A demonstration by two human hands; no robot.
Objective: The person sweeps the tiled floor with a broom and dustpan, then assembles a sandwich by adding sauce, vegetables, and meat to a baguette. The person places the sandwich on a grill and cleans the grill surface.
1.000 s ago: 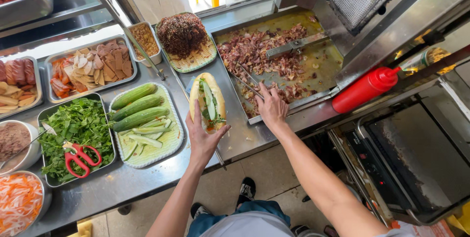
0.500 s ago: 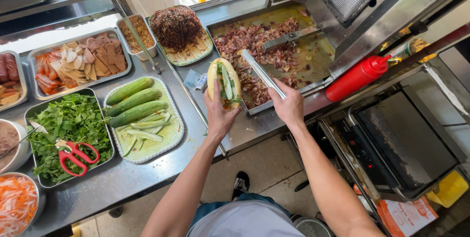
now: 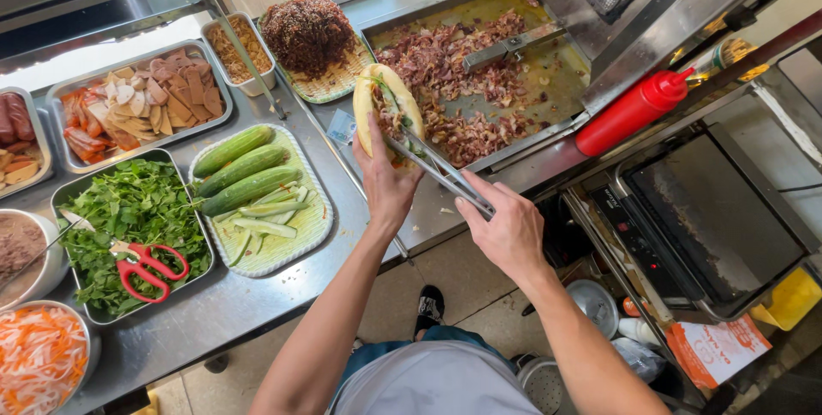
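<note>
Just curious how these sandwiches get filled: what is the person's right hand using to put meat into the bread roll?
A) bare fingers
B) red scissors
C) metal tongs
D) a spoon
C: the right hand grips metal tongs whose tips reach into the split bread roll held by the left hand.

The left hand (image 3: 387,182) cradles a split baguette (image 3: 387,107) (meat inside) while the right hand (image 3: 510,231) works metal tongs (image 3: 441,173) into it.
</note>
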